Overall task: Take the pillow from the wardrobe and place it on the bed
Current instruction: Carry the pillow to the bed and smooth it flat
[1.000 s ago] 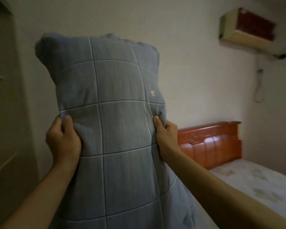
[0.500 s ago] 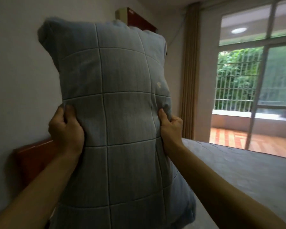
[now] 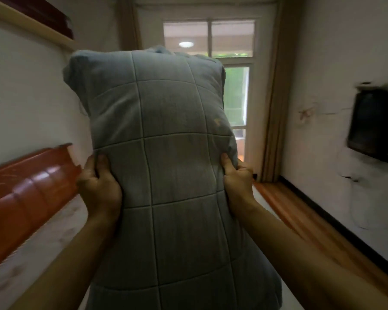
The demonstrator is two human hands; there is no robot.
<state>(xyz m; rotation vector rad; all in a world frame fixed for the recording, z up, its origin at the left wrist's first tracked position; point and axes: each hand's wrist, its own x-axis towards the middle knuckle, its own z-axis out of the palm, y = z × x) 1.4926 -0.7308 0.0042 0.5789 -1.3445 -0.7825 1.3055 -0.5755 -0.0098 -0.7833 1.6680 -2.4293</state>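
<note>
**Over the bed now, pillow still up in both hands**

In the middle of the frame the pillow [image 3: 166, 157] stands upright in front of me, filling most of what I can see. My left hand [image 3: 100, 186] is clamped on its left edge and my right hand [image 3: 236, 179] on its right edge, both curled tight into the fabric with thumbs pressed on the near face. Neither grip has shifted over the last second; the pillow sits in my hands just as it did.

What has changed is the room behind it. A second ago I faced a wall with the headboard [image 3: 29, 193] at the lower right; half a second ago it had slid to the lower left, with a window [image 3: 231, 39] showing on the right. Now the window is straight ahead above the pillow, the headboard runs along the lower left, and the mattress [image 3: 31, 249] shows pale below it. A dark screen [image 3: 376, 128] hangs on the wall at right.

I take this to mean the turn from the wardrobe is done and I am lined up along the bed. The pillow is not yet down; lowering it toward the headboard end looks like what remains.
</note>
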